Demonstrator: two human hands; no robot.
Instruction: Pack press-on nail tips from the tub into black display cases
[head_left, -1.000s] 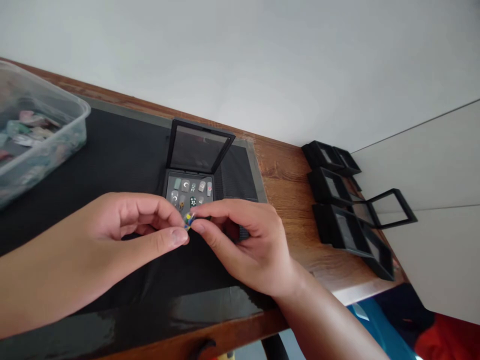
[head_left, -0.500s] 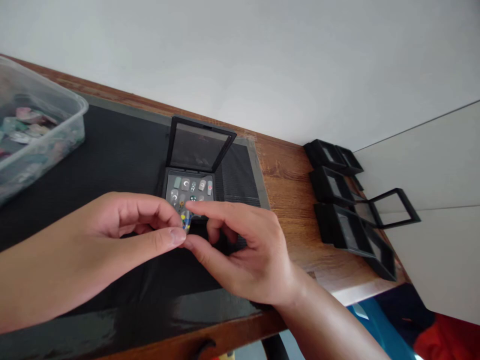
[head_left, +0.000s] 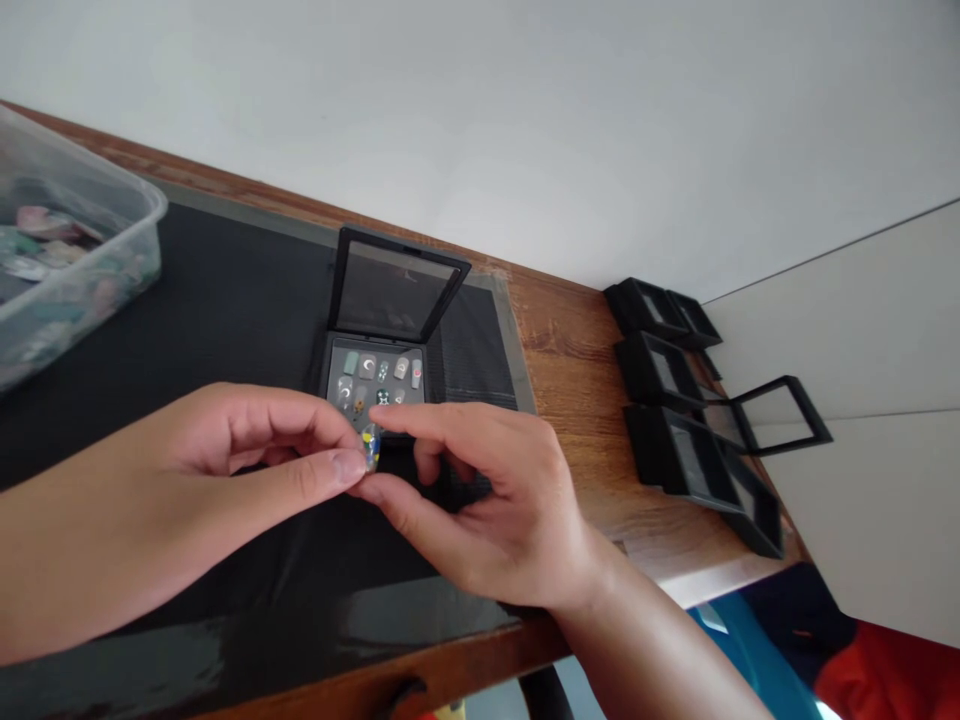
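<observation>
Between both hands is a small press-on nail (head_left: 371, 449), clear with yellow and blue patches. My left hand (head_left: 262, 450) pinches its left side between thumb and index finger. With index fingertip at its upper end and thumb at its lower end, my right hand (head_left: 487, 490) also holds it. Just behind my hands lies a black display case (head_left: 328, 365), its windowed lid (head_left: 394, 290) standing up. Rows of decorated press-on nails (head_left: 383, 371) sit on its grey insert, some with moons and stars. My fingers hide the front part of the case.
A clear plastic tub (head_left: 142, 240) of mixed small pieces stands at the left. Several black cases (head_left: 675, 455) sit at the right on the wooden tabletop (head_left: 566, 370), one lid raised. A black mat (head_left: 225, 280) covers the table under my hands, against a white wall (head_left: 480, 120).
The press-on nail has turned slightly between my fingers, and its blue patch shows more. My hands hold nearly the same pose. The view has shifted slightly.
</observation>
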